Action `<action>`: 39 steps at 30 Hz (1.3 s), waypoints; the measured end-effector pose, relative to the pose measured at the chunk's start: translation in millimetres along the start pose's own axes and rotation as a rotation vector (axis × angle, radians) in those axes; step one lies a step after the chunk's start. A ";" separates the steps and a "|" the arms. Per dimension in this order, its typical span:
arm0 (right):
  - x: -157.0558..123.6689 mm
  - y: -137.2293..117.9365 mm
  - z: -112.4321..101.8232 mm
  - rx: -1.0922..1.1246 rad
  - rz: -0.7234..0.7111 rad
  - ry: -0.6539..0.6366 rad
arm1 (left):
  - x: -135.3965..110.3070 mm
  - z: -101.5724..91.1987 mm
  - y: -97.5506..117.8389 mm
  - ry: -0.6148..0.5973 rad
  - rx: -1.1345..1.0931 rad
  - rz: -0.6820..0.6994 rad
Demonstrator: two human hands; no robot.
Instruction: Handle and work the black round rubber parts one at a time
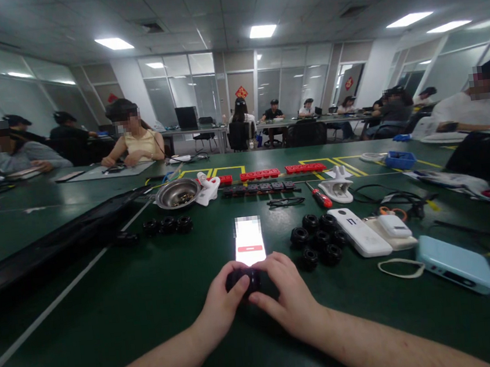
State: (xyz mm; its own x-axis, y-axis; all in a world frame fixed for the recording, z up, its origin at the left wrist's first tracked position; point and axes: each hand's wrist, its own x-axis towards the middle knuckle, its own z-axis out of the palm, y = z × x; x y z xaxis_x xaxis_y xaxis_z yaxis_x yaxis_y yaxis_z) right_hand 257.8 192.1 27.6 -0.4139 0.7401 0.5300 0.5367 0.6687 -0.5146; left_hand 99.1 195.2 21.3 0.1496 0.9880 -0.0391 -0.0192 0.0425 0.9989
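Observation:
Both my hands meet at the near middle of the green table [153, 310]. My left hand [220, 306] and my right hand [287, 296] are closed together around a small black round part [244, 278], thumbs pressing on it. Just beyond them lies a phone [249, 241] with a lit white screen. To the right of the phone sits a cluster of several black ring-shaped parts [318, 237]. Three more black rings [168, 225] lie in a row to the left.
A metal bowl [177, 193], red and black strips [259, 175], a red-handled screwdriver [320, 196], white power banks [359, 231], a light blue box [455, 263] and cables lie further out. A long black bar [58, 238] crosses the left. Several people sit around the tables.

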 end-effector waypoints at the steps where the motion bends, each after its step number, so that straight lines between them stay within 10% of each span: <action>1: 0.3 0.1 -0.2 0.003 -0.027 -0.010 | 0.7 0.3 -0.3 -0.019 -0.019 -0.030; 39: -2.0 -1.6 -1.6 -0.010 -0.079 -0.009 | 1.5 0.7 -0.2 -0.025 -0.070 -0.089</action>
State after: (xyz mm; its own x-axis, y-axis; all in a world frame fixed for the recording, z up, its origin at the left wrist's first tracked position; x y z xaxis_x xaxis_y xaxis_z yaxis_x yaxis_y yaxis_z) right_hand 259.0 189.4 28.5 -0.4621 0.6857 0.5624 0.5095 0.7243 -0.4645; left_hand 100.1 196.5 21.1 0.1785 0.9758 -0.1263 -0.0737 0.1413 0.9872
